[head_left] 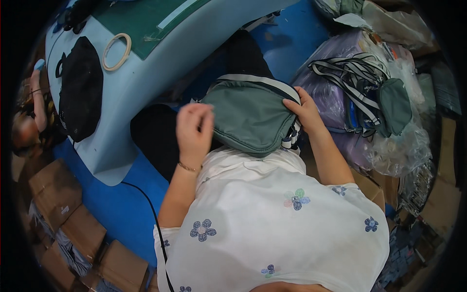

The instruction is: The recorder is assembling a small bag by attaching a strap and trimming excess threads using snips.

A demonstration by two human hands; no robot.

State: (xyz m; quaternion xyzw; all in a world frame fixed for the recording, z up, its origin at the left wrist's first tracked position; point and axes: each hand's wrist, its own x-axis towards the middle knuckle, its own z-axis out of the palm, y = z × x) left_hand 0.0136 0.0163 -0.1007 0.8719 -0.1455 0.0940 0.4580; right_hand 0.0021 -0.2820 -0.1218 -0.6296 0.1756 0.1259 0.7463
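A dark green fabric bag point(253, 114) with rounded corners lies across my lap. A striped white-and-black strap point(258, 80) runs along its far edge and down its right side. My right hand point(305, 111) grips the bag's right edge, thumb on top and fingers behind. At the bag's left edge my left hand point(193, 127) is raised, its fingers curled in toward the thumb. Whatever those fingertips may hold is too small or hidden to make out.
To the left, a pale blue table point(160, 73) carries a black pouch point(81, 90), a tape roll point(116, 52) and a green mat point(138, 24). Several green bags with straps point(394, 107) lie on plastic-wrapped goods at right. Cardboard boxes point(56, 192) and another person point(31, 117) are at left.
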